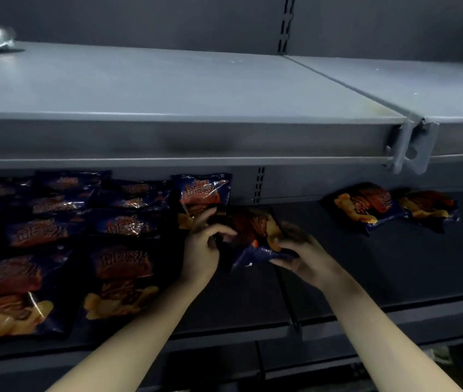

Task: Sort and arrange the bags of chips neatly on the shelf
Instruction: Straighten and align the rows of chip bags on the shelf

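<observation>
Bag (252, 236) mid-placement, left hand (200, 251) and right hand (308, 263) fingers (220, 228) curled round it. Next, likely: align beside row (124, 263).

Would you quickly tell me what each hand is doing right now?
Left hand: grips the chip bag.
Right hand: grips the same bag.

chip bags (55, 230) on lower shelf (366, 273)

Dim light. Grey metal upper shelf (168, 86) over dark lower shelf (380, 264); slotted upright (286, 26) in the dark back panel (139, 18), far right.
</observation>
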A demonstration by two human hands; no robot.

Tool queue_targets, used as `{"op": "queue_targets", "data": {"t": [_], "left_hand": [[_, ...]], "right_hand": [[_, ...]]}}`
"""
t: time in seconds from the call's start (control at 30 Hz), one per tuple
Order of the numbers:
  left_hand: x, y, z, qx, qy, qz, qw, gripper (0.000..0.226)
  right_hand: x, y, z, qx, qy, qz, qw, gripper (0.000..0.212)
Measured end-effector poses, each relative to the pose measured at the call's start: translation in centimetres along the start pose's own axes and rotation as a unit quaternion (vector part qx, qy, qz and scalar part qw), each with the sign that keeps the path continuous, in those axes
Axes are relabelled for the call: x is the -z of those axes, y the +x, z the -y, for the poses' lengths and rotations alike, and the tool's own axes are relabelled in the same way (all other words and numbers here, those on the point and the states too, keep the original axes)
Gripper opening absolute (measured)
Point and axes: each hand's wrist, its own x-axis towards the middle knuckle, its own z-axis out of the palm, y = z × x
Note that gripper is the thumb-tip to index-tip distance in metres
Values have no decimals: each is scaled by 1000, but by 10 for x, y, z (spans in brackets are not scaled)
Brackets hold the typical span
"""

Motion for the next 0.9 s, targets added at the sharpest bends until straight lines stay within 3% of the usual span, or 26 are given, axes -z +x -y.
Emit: {"op": "queue_targets", "data": {"t": [0.1,0.23,0.3,0.37,0.43,0.53,0.63,0.7,0.77,0.83,0.9], "left_hand": [[9,-5,-5,40,-17,-8,999,59],[10,-10,-14,145,-116,-58,981,39],[8,-13,-20,241,-236,-51,940,35],[6,-17,-27,321,-351,-11,879,26],[4,-20,-32,335,-394,26,856,32],[3,-16,-30,296,-392,4,871,55],[12,-9,-27,275,-334,-42,901,74],[15,-7,-24,261,-295,-45,918,65],[16,-6,-21,241,-257,-37,935,53],[18,-5,-21,223,-238,-7,945,49],[18,-5,-21,210,-219,13,953,47]], "right_hand": [[-10,5,-4,31,-2,-28,999,42],[-16,14,-13,63,63,-41,995,31],[-22,17,-18,75,103,-7,992,26],[-27,21,-28,78,138,41,986,45],[-33,20,-38,59,138,88,985,51],[-37,16,-48,27,95,128,987,44],[-30,18,-44,34,104,121,987,54],[-21,23,-33,54,123,66,989,48],[-12,29,-24,65,64,32,995,61],[-12,30,-18,67,-63,63,994,78],[-19,27,-18,76,-176,110,975,75]]}}
